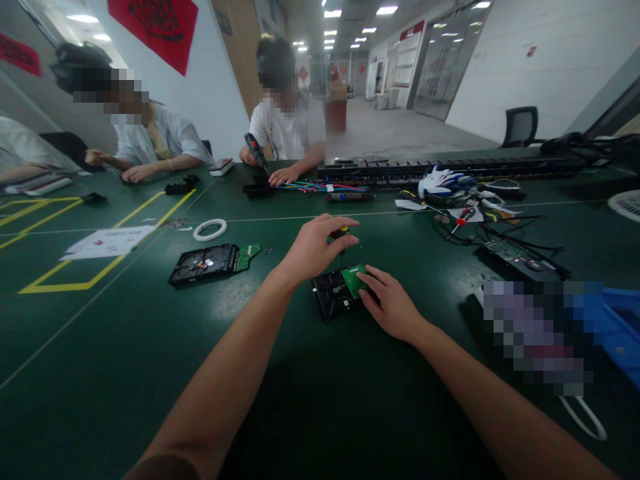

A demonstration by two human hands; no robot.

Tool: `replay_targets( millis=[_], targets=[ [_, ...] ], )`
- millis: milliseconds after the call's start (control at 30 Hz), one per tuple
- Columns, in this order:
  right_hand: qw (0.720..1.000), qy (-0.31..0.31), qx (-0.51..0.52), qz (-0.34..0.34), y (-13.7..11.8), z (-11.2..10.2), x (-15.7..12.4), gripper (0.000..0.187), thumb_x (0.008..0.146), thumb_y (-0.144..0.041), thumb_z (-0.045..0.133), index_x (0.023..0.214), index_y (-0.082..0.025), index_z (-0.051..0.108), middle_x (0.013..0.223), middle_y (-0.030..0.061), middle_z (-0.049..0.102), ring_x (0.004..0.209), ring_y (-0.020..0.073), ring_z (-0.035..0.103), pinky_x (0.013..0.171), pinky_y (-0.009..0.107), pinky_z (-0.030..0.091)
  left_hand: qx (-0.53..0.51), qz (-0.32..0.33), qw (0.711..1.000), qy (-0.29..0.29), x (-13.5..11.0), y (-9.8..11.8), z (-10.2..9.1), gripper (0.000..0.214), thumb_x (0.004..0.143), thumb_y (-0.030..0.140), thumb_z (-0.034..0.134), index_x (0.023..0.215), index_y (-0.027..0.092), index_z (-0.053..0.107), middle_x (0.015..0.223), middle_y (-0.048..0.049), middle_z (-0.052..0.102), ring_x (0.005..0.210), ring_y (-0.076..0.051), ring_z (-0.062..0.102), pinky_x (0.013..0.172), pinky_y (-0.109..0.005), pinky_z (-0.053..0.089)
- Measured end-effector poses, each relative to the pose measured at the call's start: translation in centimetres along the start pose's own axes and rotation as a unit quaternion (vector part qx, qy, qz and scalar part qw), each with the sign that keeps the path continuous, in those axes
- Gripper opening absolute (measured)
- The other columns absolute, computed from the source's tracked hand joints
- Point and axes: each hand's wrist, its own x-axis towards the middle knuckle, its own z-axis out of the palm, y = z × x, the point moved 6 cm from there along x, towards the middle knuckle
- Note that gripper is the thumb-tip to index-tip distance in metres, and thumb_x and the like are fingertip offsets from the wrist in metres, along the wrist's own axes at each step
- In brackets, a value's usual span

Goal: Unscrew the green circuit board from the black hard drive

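Observation:
A black hard drive (331, 295) with a green circuit board (353, 280) at its right lies flat on the green table in front of me. My left hand (320, 243) pinches the yellow-and-black handle of a small screwdriver (342, 233) between thumb and fingers. Its thin shaft points down at the drive, by the board's left edge; the tip is hard to make out. Fingers and thumb of my right hand (387, 300) grip the drive's right end, with fingertips on the board. Left of my hands lies another drive (205, 263) with its green board sticking out.
Small screws (269, 251) and a white tape roll (210, 230) lie at the left. At the right are a red screwdriver (463, 219), gloves (443, 181), cables, a device with a circuit board (523, 260) and a blue bin (617, 327). Across the table, a person (287, 127) holds a power screwdriver (257, 152).

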Motion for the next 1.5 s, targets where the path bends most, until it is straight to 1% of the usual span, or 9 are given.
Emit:
replay_targets(
  millis=[300,400,533,633,800,1033,1167,1367,1500],
  targets=[
    [1.0,0.003,-0.004,-0.003,-0.04,0.07,0.07,0.045,0.106,-0.039,0.051,0.147,-0.021,0.061,0.157,0.0165,0.055,0.145,0.0346,0.053,0.119,0.063,0.042,-0.026,-0.004,0.999,-0.033,-0.35,-0.13,0.35,0.052,0.098,0.024,0.066,0.149,0.023,0.06,0.136,-0.0096,0.071,0.114,-0.022,0.07,0.096,-0.039,0.059],
    [1.0,0.006,0.0,-0.004,-0.12,0.0,0.12,0.044,0.105,-0.037,0.052,0.146,-0.023,0.061,0.156,0.0162,0.056,0.144,0.0347,0.053,0.119,0.063,0.043,-0.019,-0.005,0.999,-0.031,-0.38,-0.21,0.32,0.05,0.1,0.024,0.062,0.149,0.024,0.059,0.138,-0.0091,0.072,0.116,-0.023,0.071,0.097,-0.041,0.06],
    [1.0,0.005,-0.004,-0.005,-0.25,-0.1,0.16,0.044,0.105,-0.037,0.052,0.145,-0.021,0.062,0.155,0.0163,0.057,0.144,0.0336,0.053,0.12,0.06,0.043,0.024,0.001,1.0,-0.015,-0.23,0.02,0.04,0.043,0.099,0.025,0.067,0.142,0.023,0.066,0.131,-0.0082,0.075,0.114,-0.024,0.072,0.103,-0.041,0.057],
    [1.0,0.0,-0.008,-0.001,-0.2,-0.08,0.13,0.045,0.106,-0.038,0.051,0.145,-0.021,0.062,0.156,0.0164,0.056,0.145,0.0344,0.053,0.12,0.062,0.043,0.05,0.008,0.999,-0.011,-0.1,0.07,0.02,0.043,0.099,0.027,0.07,0.142,0.024,0.064,0.124,-0.0082,0.076,0.109,-0.024,0.072,0.102,-0.041,0.055],
    [1.0,-0.007,-0.01,0.002,-0.14,-0.01,0.07,0.046,0.106,-0.039,0.051,0.146,-0.02,0.061,0.158,0.0167,0.054,0.146,0.0352,0.051,0.12,0.061,0.042,0.061,0.03,0.997,-0.029,-0.09,0.14,0.3,0.035,0.102,0.03,0.067,0.136,0.024,0.068,0.123,-0.0077,0.074,0.11,-0.023,0.069,0.102,-0.04,0.054],
    [1.0,0.002,-0.002,-0.004,-0.13,-0.01,0.11,0.044,0.106,-0.038,0.052,0.146,-0.021,0.062,0.156,0.0165,0.055,0.145,0.0347,0.053,0.12,0.061,0.043,-0.003,0.044,0.997,-0.069,-0.33,0.32,0.56,0.055,0.103,0.015,0.053,0.158,0.019,0.047,0.141,-0.013,0.067,0.124,-0.023,0.066,0.11,-0.042,0.051],
    [1.0,-0.002,-0.01,-0.001,-0.03,0.06,0.07,0.045,0.106,-0.039,0.051,0.146,-0.021,0.061,0.157,0.0165,0.054,0.145,0.0347,0.052,0.12,0.061,0.043,0.006,0.036,0.998,-0.057,-0.21,0.09,0.45,0.05,0.102,0.014,0.056,0.151,0.022,0.055,0.137,-0.0107,0.07,0.121,-0.024,0.068,0.11,-0.043,0.051],
    [1.0,-0.009,-0.011,0.0,0.09,0.18,0.1,0.046,0.107,-0.039,0.051,0.147,-0.019,0.06,0.159,0.017,0.053,0.146,0.035,0.051,0.12,0.061,0.042,0.039,0.013,0.999,-0.015,-0.04,-0.02,0.07,0.033,0.1,0.027,0.069,0.132,0.022,0.069,0.119,-0.0076,0.075,0.104,-0.022,0.07,0.098,-0.039,0.056],
    [1.0,-0.008,-0.008,-0.002,-0.01,0.15,0.16,0.046,0.105,-0.037,0.053,0.146,-0.017,0.062,0.157,0.019,0.054,0.145,0.0357,0.052,0.12,0.059,0.042,0.009,0.022,0.999,-0.025,-0.15,0.16,0.23,0.041,0.101,0.026,0.065,0.141,0.022,0.065,0.129,-0.0092,0.073,0.112,-0.022,0.07,0.102,-0.04,0.056]
  ],
)
